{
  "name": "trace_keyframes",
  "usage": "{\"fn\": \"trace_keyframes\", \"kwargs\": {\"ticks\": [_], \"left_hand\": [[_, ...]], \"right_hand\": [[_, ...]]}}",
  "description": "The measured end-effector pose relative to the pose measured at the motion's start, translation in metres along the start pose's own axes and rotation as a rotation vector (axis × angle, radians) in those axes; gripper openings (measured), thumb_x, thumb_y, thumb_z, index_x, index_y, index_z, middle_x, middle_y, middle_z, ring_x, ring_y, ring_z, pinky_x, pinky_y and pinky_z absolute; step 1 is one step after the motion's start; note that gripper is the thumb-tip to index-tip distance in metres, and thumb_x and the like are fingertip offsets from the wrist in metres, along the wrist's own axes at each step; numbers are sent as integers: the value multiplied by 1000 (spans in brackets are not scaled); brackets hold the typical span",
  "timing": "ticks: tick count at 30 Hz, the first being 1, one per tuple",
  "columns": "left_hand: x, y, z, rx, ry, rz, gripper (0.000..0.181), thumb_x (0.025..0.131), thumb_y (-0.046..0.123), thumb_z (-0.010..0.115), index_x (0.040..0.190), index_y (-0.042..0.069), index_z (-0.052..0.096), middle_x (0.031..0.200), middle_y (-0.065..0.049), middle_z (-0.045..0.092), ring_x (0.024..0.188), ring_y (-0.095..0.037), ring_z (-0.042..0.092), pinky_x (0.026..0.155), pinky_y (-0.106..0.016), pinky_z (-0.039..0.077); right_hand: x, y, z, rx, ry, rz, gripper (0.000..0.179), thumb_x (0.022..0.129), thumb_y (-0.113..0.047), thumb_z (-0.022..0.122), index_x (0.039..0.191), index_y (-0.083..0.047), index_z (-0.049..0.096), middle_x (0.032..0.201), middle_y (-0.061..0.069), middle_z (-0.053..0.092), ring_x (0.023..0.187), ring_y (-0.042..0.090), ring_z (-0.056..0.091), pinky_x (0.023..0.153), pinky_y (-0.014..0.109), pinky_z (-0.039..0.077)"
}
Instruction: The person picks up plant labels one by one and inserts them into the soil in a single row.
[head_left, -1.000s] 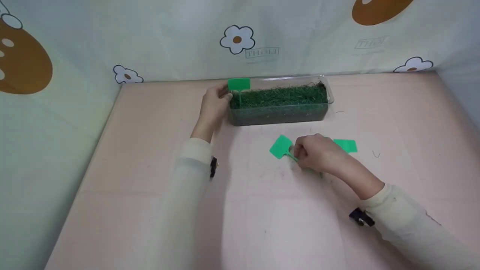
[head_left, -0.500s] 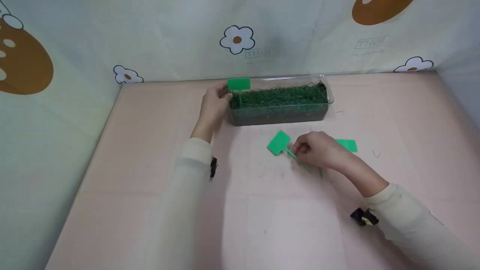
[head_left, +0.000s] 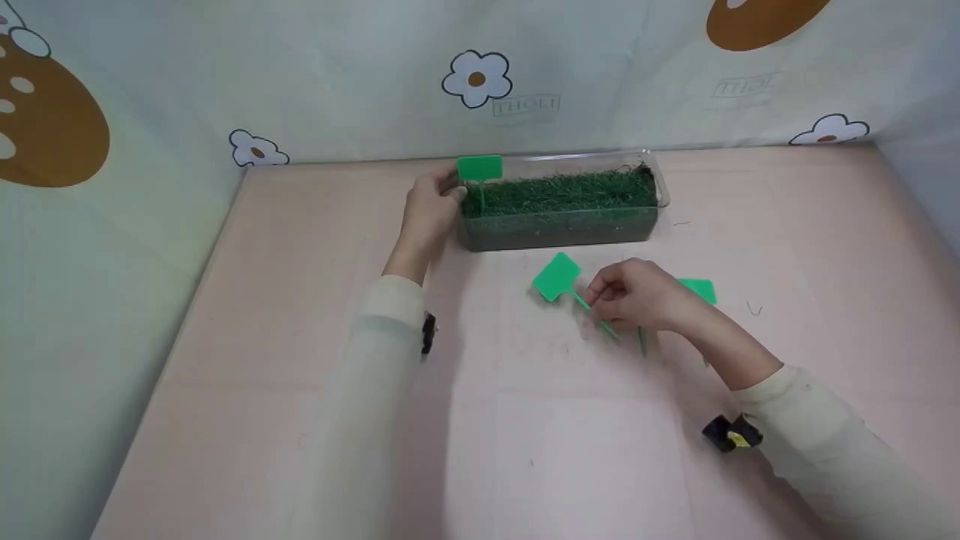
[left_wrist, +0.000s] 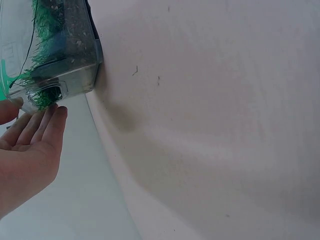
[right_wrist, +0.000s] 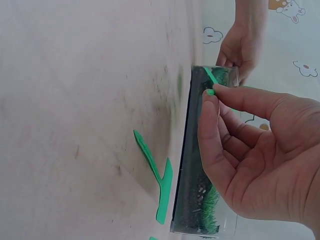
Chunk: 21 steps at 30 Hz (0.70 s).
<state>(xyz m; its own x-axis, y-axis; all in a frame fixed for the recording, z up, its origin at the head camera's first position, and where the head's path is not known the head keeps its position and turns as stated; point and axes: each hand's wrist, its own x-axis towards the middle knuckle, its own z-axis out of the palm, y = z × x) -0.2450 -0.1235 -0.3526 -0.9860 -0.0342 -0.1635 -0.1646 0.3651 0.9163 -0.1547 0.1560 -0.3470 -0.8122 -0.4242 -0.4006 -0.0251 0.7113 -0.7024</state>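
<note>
While the left hand (head_left: pixel 433 208) rests at the near-left end of a clear plastic box (head_left: pixel 556 234), the right hand (head_left: pixel 637 296) pinches a bright green tag (head_left: pixel 556 277) between thumb and forefinger. This held tag has a flat, four-sided head, turned so that it looks like a diamond, and a thin straight stem that passes under the fingertips and comes out past them toward the lower right. It is in front of the box, apart from it, above the pink table (head_left: pixel 315 337).

The left hand's fingers are fairly straight, thumb and fingertips touching the box end rather than curling tightly round it. The box is long and low, with a see-through rim above a strip of dark green grass (head_left: pixel 574 191); dark soil shows through its front wall. Near its left end a standing tag (head_left: pixel 480 167) of the same green rises upright, its wide head above the grass and its stem going down into it.

Partly covered by the right hand, a lying tag (head_left: pixel 699 290) shows its head to the right. Another green stem (head_left: pixel 643 342) shows below the hand; its upper part is hidden. Behind the box hangs a pale sheet (head_left: pixel 360 82) printed with white flowers.
</note>
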Motion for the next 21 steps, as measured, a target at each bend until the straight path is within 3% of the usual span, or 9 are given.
{"fn": "trace_keyframes", "kwargs": {"ticks": [21], "left_hand": [[0,1,0,7,0,10,44,106,13,48,150,15,45,149,-1,54,138,-13,50,115,-27,43]], "right_hand": [[0,-2,-3,79,-3,-10,16,95,-6,64,106,5,67,84,2,67,72,6,58,67,20,54]]}}
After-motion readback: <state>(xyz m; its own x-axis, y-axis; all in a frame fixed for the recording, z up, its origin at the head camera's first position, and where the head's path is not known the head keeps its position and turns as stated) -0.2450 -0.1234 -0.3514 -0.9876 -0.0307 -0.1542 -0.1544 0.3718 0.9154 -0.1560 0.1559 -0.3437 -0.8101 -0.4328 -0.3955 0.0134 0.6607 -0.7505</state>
